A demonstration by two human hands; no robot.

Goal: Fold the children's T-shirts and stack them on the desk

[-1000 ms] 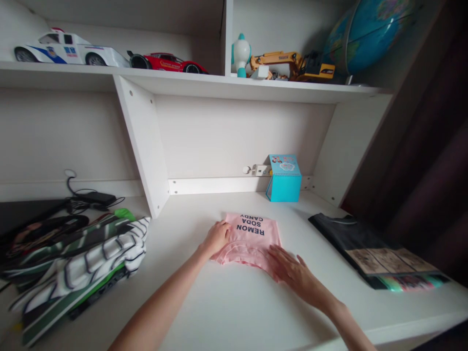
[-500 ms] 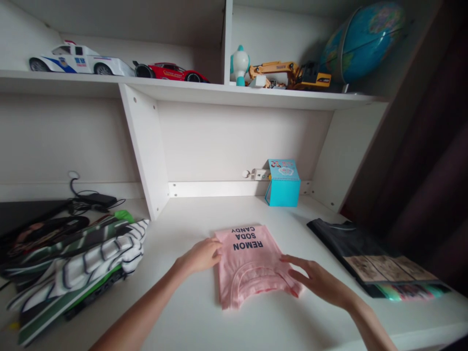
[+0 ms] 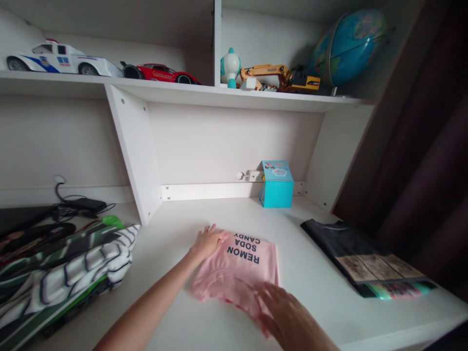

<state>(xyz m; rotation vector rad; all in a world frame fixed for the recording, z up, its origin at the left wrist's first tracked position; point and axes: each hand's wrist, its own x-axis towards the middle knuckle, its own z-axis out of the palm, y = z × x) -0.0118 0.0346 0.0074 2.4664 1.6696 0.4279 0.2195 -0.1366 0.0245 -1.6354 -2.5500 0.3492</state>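
Note:
A folded pink T-shirt (image 3: 237,268) lies on the white desk, its dark lettering upside down from my side and its neckline toward me. It sits turned at an angle. My left hand (image 3: 209,242) rests on the shirt's far left corner with its fingers extended. At the near right side of the neckline is my right hand (image 3: 283,312), fingers stretched out over the cloth and slightly smeared by motion. Its fingertips touch or almost touch the fabric; I cannot tell which.
On the right lies a folded dark garment (image 3: 361,258) with a printed panel. Striped clothes (image 3: 80,263) are piled at the left, near a black power adapter (image 3: 86,204). A blue desk calendar (image 3: 278,192) stands at the back. Toy cars, a toy excavator (image 3: 281,77) and a globe (image 3: 351,46) occupy the shelf above.
The shirt has turned clockwise on the desk. My right hand has moved nearer to me, from the shirt's right edge to the neckline, while my left hand has shifted slightly away from me. The view has shifted slightly.

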